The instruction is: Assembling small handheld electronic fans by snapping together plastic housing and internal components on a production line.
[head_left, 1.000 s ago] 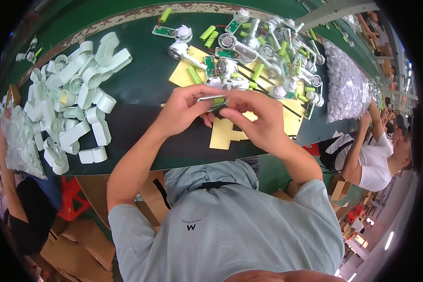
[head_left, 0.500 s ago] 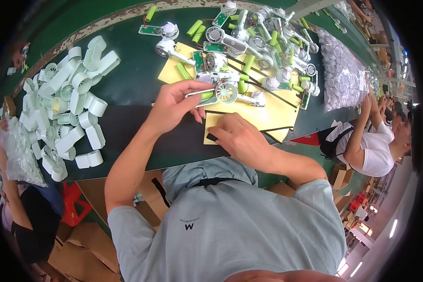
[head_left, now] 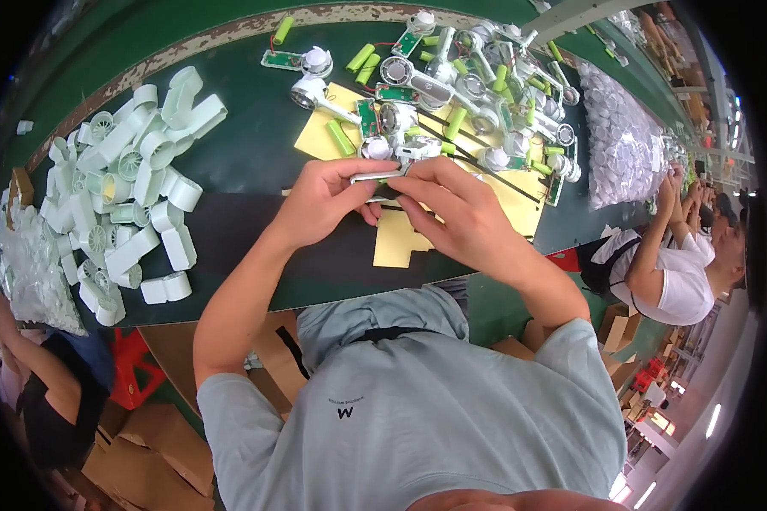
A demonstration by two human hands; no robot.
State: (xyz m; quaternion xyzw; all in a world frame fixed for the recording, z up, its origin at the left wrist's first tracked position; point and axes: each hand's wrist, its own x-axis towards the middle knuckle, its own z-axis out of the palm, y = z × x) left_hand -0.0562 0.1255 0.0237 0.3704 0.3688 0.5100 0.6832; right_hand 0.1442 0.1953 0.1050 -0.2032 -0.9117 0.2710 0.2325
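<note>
My left hand (head_left: 320,204) grips a pale-green half-shell of a handheld fan (head_left: 373,177), held level just above the table edge. My right hand (head_left: 460,209) has come up against the shell from the other side, thumb and fingers bent in a pinch. A small black strip (head_left: 389,192) shows at its fingertips, largely hidden by them. Below the hands lies a yellow backing sheet (head_left: 392,243). Beyond the fingers, white fan assemblies (head_left: 398,117) with motors, green circuit boards and green battery cells (head_left: 340,136) are heaped on more yellow sheets bearing black strips.
A pile of pale-green fan shells (head_left: 115,183) covers the left of the dark table. A clear bag of white parts (head_left: 618,140) lies at the right, another bag (head_left: 38,264) at far left. Cardboard boxes (head_left: 149,451) stand below. Co-workers sit on both sides.
My right hand has moved up from the yellow sheet to the shell, carrying the small black strip. My left hand has tilted the shell, so its round grille no longer shows.
</note>
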